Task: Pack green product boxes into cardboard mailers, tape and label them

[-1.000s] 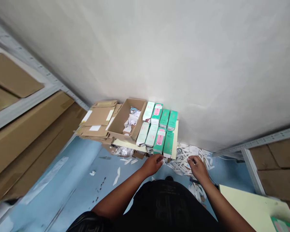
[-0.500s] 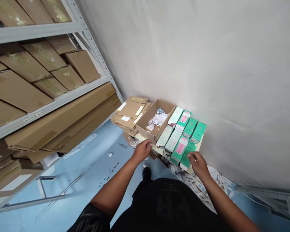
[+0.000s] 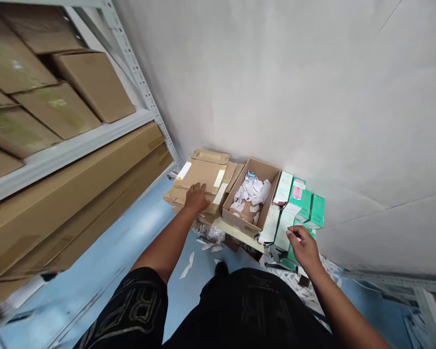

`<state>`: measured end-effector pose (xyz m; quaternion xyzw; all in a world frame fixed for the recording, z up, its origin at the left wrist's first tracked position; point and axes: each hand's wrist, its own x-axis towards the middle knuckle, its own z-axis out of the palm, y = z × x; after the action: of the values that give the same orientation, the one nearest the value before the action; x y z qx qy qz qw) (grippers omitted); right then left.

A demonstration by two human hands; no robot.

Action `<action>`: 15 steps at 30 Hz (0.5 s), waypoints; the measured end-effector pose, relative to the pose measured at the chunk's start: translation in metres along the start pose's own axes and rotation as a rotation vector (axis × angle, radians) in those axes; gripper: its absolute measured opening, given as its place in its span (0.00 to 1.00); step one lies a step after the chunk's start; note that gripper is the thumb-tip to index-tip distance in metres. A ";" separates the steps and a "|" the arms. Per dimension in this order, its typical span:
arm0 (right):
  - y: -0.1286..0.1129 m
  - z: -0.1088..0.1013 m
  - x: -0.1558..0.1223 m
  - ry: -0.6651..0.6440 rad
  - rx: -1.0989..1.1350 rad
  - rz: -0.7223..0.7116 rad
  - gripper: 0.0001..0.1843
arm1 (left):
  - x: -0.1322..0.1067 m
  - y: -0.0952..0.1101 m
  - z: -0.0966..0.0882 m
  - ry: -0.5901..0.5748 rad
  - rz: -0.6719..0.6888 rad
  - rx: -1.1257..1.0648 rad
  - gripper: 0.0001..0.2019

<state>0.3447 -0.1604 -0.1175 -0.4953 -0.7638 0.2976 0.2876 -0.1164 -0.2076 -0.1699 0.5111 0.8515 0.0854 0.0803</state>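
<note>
My left hand [image 3: 197,198] is open, its fingers spread over the front part of a stack of flattened cardboard boxes [image 3: 203,174]. White labels or tape strips show on the top sheets. My right hand [image 3: 304,246] hovers over the front of a group of green and white boxes [image 3: 301,203]. Its fingers are loosely curled, with a gap at the thumb and nothing visible between them. Some of these boxes carry a pink panel. Between the two groups stands an open cardboard box [image 3: 245,224] holding crumpled white paper [image 3: 252,190].
A metal shelf [image 3: 94,135] with brown cartons [image 3: 90,82] rises on the left. A pale wall [image 3: 276,82] closes off the back. Paper scraps [image 3: 187,265] lie on the blue floor, and clear plastic wrap [image 3: 211,231] shows below the table edge [image 3: 238,235].
My left hand has moved left from the open box's front corner onto the flattened cardboard. The view has shifted left; my right hand stays above the green and white boxes.
</note>
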 end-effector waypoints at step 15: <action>-0.018 0.017 -0.037 0.028 -0.130 0.085 0.18 | 0.061 -0.041 -0.013 -0.033 0.380 0.128 0.20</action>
<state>0.3337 -0.2033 -0.1206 -0.5490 -0.7557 0.2521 0.2528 -0.1833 -0.1733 -0.1694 0.6679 0.7421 0.0363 0.0441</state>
